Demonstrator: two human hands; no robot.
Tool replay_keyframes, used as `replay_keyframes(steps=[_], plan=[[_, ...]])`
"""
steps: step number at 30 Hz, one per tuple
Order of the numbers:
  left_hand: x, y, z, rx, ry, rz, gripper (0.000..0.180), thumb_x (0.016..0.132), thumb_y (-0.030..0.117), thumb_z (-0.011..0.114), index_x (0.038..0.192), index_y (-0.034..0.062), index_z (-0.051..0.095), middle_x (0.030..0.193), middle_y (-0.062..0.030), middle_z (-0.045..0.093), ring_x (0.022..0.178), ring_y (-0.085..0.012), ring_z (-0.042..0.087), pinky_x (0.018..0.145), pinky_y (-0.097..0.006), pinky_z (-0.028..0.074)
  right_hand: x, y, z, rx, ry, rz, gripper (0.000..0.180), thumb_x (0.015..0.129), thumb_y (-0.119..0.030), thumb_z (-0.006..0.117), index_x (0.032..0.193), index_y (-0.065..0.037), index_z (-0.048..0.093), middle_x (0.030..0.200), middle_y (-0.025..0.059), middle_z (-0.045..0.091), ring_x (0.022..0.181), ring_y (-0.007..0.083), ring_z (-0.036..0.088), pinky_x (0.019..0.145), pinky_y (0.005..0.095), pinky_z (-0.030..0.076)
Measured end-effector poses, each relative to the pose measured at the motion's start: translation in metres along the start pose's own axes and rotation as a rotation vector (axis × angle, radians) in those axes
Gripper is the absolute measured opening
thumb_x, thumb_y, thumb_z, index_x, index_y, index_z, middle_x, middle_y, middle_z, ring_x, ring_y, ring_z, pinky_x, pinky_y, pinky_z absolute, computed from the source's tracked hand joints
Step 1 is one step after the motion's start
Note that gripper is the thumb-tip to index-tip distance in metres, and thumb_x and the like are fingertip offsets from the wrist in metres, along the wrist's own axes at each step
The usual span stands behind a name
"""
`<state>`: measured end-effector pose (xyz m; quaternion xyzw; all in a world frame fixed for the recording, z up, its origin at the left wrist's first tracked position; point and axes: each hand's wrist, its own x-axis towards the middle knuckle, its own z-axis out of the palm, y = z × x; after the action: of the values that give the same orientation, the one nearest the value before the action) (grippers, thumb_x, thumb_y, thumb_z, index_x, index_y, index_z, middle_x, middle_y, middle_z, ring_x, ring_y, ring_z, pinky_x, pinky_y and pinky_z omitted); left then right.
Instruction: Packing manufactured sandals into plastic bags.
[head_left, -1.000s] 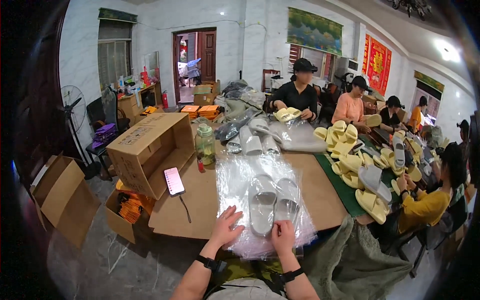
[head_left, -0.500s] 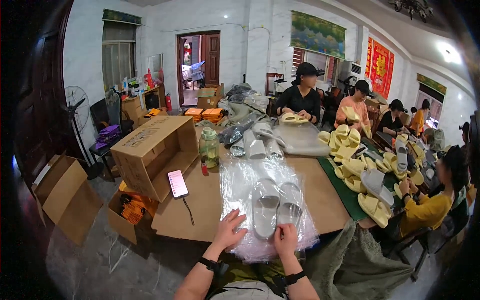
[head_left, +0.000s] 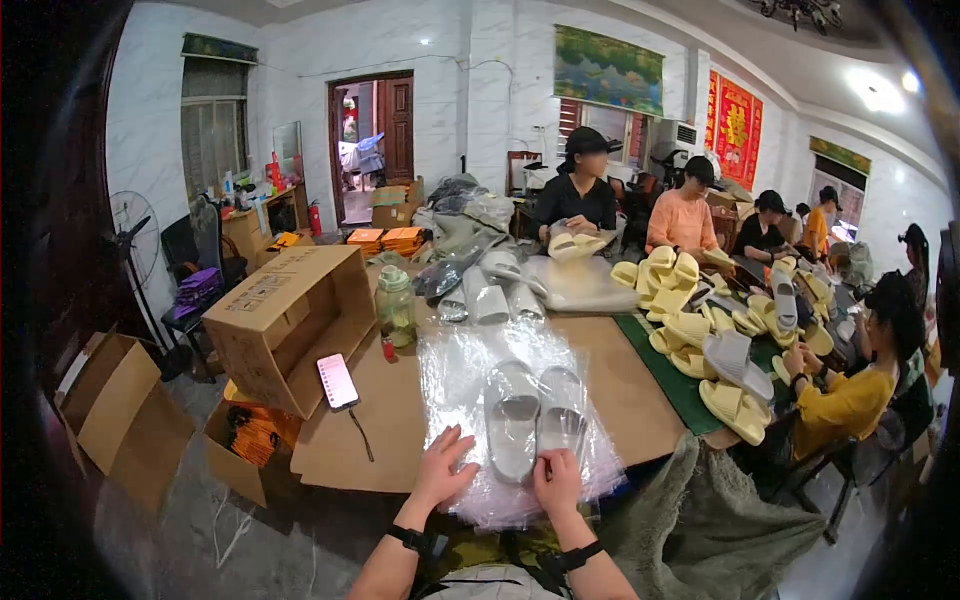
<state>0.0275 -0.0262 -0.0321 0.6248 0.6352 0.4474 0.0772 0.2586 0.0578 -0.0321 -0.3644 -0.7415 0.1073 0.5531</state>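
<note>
- No closed grip is seen: the left hand (head_left: pixel 445 470) is laid open, fingers spread, flat on the stack of clear plastic bags (head_left: pixel 470 380), while the right hand (head_left: pixel 557 480) is pinching the near edge of plastic at the heels of the pair of grey slippers (head_left: pixel 535 420).
- The slippers are placed side by side on top of the bags, toes pointing away, near the front edge of the table (head_left: pixel 620 400).
- Compared with a second ago, the left hand has been shifted slightly left and spread wider on the plastic; the slippers appear unmoved.
- From this it is judged that the bag is being pinned down and its mouth worked open, with the slippers not yet put inside.
- A phone (head_left: pixel 337 381) is leaned against an open cardboard box (head_left: pixel 290 320) to the left, and a green bottle (head_left: pixel 396 305) is stood behind it.
- Yellow slippers (head_left: pixel 690 330) are piled on the right, where other people are seated.
</note>
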Motion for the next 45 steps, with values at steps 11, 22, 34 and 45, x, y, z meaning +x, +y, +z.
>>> replay_keyframes(steps=[11,22,34,45], plan=[[0.001,-0.001,0.001,0.003,-0.001,-0.005,0.055,0.08,0.029,0.075,0.131,0.0154,0.064,0.149,-0.0185,0.047,0.143,-0.0376,0.037,0.114,-0.047,0.036,0.004,-0.002,-0.002,0.015,0.005,-0.023,0.007,0.086,-0.006,0.068,0.092,-0.006,0.065,0.09,0.0111,0.061,0.073,0.0278,0.061,0.061,0.0359,0.05],[0.002,0.009,-0.005,-0.015,0.041,-0.026,0.052,0.077,0.026,0.077,0.125,0.0092,0.067,0.146,-0.0212,0.05,0.14,-0.0386,0.041,0.112,-0.047,0.038,0.0,-0.006,-0.001,-0.056,-0.007,0.085,0.009,0.087,-0.014,0.067,0.096,-0.01,0.067,0.097,0.0083,0.064,0.087,0.0297,0.064,0.073,0.0395,0.054],[0.003,0.011,-0.004,0.0,0.0,-0.044,0.056,0.075,0.021,0.077,0.127,0.0057,0.065,0.15,-0.0201,0.046,0.143,-0.036,0.037,0.114,-0.045,0.035,0.001,-0.003,-0.002,0.026,0.029,0.016,0.01,0.085,-0.008,0.068,0.095,-0.009,0.068,0.09,0.009,0.063,0.081,0.0299,0.064,0.069,0.0381,0.053],[-0.001,0.004,-0.004,-0.007,0.029,-0.021,0.053,0.075,0.021,0.077,0.125,0.0066,0.066,0.146,-0.0229,0.049,0.14,-0.0399,0.04,0.113,-0.048,0.037,-0.001,0.0,-0.001,0.03,0.0,-0.007,0.01,0.088,-0.009,0.067,0.098,-0.008,0.068,0.091,0.0095,0.062,0.078,0.0276,0.062,0.067,0.0341,0.051]])
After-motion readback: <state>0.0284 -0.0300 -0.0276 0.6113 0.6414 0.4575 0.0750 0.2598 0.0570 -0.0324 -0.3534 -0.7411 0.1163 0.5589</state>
